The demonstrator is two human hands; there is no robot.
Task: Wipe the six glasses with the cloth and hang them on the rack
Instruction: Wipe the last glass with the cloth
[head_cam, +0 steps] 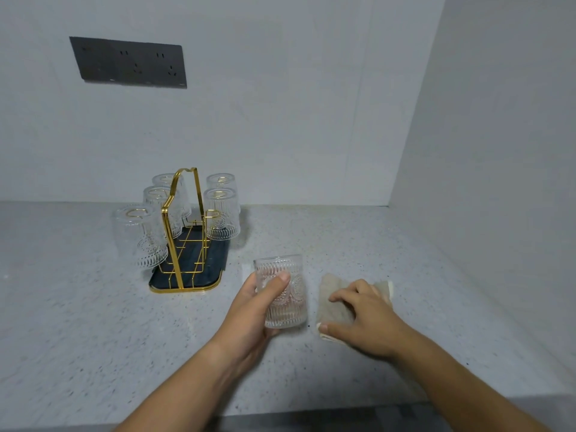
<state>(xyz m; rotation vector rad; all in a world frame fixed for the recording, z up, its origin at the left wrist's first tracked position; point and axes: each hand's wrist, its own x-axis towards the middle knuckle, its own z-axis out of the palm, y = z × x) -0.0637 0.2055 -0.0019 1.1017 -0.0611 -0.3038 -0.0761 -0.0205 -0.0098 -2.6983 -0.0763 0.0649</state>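
A ribbed clear glass (288, 302) stands upright on the counter, and my left hand (255, 310) is wrapped around its left side. Just right of it lies a beige cloth (336, 307), with my right hand (363, 319) resting on top, fingers spread over it and thumb at its near edge. The gold wire rack (184, 232) on a dark tray stands at the back left. Several glasses hang upside down on its pegs, among them one at the front left (140, 235) and one on the right (222, 213). The near right peg (212, 213) carries no glass.
The speckled grey counter (93, 322) runs to a front edge near the bottom of the view. White walls close the back and the right side. A dark socket panel (129, 62) sits on the back wall above the rack.
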